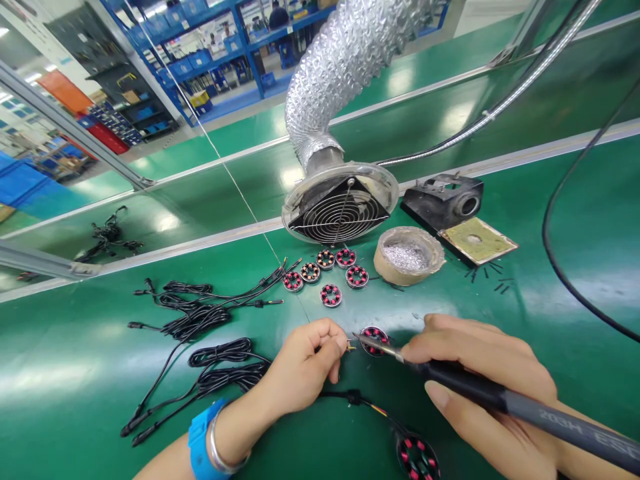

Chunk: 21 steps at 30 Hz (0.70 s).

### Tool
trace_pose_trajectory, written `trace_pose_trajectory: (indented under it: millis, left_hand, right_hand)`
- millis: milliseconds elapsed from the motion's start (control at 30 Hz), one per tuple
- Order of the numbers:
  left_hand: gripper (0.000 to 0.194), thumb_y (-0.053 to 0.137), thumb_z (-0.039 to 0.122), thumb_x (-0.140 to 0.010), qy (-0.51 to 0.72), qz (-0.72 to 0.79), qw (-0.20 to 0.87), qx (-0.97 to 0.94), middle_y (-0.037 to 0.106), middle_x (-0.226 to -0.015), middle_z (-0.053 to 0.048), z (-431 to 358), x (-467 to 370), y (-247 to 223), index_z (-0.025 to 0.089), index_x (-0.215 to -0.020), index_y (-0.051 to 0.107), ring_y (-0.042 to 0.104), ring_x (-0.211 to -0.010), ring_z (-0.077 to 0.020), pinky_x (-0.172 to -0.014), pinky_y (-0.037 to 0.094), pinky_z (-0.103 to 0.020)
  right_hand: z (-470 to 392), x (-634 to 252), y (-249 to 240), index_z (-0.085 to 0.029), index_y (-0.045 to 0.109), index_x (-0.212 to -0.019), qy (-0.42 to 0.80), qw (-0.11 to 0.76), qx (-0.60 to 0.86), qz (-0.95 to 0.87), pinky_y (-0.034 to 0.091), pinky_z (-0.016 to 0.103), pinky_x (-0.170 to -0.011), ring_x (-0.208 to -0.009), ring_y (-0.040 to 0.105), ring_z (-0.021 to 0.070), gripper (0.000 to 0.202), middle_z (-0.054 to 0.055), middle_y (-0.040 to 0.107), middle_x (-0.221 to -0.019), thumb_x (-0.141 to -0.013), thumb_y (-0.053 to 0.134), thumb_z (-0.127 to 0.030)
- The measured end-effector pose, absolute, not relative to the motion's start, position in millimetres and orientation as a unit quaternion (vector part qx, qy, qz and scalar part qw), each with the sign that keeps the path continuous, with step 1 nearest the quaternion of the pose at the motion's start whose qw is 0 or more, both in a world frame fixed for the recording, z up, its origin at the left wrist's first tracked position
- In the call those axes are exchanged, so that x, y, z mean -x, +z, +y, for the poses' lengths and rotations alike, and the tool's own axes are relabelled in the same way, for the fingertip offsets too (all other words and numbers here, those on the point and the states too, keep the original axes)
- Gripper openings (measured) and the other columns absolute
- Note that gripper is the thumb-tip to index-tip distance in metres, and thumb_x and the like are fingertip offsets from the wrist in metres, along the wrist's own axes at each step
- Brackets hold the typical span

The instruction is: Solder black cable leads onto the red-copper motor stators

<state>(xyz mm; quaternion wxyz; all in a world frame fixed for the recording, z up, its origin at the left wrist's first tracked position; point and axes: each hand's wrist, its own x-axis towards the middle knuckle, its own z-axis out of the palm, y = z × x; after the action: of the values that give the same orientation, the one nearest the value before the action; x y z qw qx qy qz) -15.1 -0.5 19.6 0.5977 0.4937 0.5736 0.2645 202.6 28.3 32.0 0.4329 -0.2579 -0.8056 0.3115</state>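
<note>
My left hand (pixel 310 363) pinches thin wires (pixel 351 347) with yellow and bare ends between thumb and forefinger. In my right hand (pixel 520 373) is a soldering iron (pixel 465 381), gripped like a pen. Its metal tip points left, close to the wire ends; whether they touch I cannot tell. Beneath the tip lies a small motor stator (pixel 379 333) with red coils. At the bottom, another stator (pixel 419 460) joins a black cable (pixel 337 395) by coloured wires. Several stators (pixel 331 295) with red or copper coils lie beyond my hands.
Coiled black cables (pixel 200 320) lie on the left of the green bench. A round tub of solder bits (pixel 407 260) stands beyond my right hand, near an iron stand (pixel 445 200) with a yellow sponge (pixel 477 240). A fume extractor (pixel 340 207) with silver duct (pixel 340 73) rises at the back.
</note>
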Motion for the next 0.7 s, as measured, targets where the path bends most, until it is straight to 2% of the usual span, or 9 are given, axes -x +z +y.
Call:
trace_pose_trajectory:
  millis: [100,200,333,433,567,700]
  left_hand:
    - [0.033,0.052,0.049,-0.087,0.266,0.573,0.6,-0.491,0.048,-0.049,0.005,-0.4,14.5,19.8,0.019,-0.073,0.051,0.039,-0.048,-0.0105,-0.05,0.03,-0.022]
    - [0.036,0.052,0.052,-0.087,0.267,0.572,0.601,-0.491,0.048,-0.049,0.005,-0.5,14.5,20.1,0.019,-0.074,0.051,0.038,-0.048,-0.0105,-0.051,0.03,-0.022]
    - [0.039,0.05,0.056,-0.089,0.262,0.565,0.603,-0.499,0.047,-0.05,0.005,-0.4,15.2,19.6,0.019,-0.074,0.05,0.037,-0.048,-0.0107,-0.051,0.029,-0.023]
    - [0.04,0.047,0.056,-0.091,0.246,0.553,0.605,-0.517,0.047,-0.051,0.006,-0.7,17.3,18.1,0.019,-0.075,0.049,0.036,-0.048,-0.0106,-0.051,0.028,-0.023]
    - [0.035,0.043,0.048,-0.096,0.23,0.53,0.595,-0.558,0.052,-0.058,0.004,-1.2,21.7,20.5,0.019,-0.077,0.048,0.041,-0.052,-0.0111,-0.054,0.031,-0.024]
    - [0.028,0.042,0.038,-0.099,0.215,0.526,0.557,-0.606,0.059,-0.069,0.002,-0.9,23.7,27.0,0.019,-0.081,0.05,0.047,-0.06,-0.0117,-0.059,0.034,-0.024]
  right_hand:
    - [28.3,-203.7,29.4,-0.024,0.06,-0.1,0.305,0.443,0.257,-0.803,0.043,0.031,-0.049,-0.049,0.054,0.0159,0.026,0.0,0.061,-0.066,-0.082,0.048,-0.01]
    - [30.7,-201.8,23.8,-0.024,0.06,-0.111,0.286,0.454,0.25,-0.806,0.045,0.03,-0.047,-0.049,0.056,0.0161,0.027,0.0,0.062,-0.067,-0.087,0.051,-0.014]
    - [36.3,-190.1,14.8,-0.026,0.056,-0.123,0.251,0.452,0.246,-0.82,0.048,0.022,-0.05,-0.052,0.06,0.0121,0.037,-0.003,0.065,-0.07,-0.092,0.05,-0.007]
    - [40.0,-178.7,6.7,-0.023,0.058,-0.117,0.243,0.43,0.221,-0.841,0.046,0.02,-0.051,-0.055,0.058,0.0103,0.034,-0.002,0.064,-0.072,-0.092,0.048,-0.003]
    - [41.9,-170.5,-0.9,-0.021,0.058,-0.114,0.242,0.401,0.193,-0.862,0.036,0.022,-0.048,-0.052,0.047,0.0103,0.027,-0.004,0.054,-0.066,-0.095,0.045,-0.007]
    - [39.9,-171.9,0.1,-0.02,0.058,-0.11,0.22,0.417,0.188,-0.862,0.035,0.023,-0.05,-0.053,0.045,0.0107,0.027,-0.004,0.055,-0.067,-0.092,0.045,-0.004]
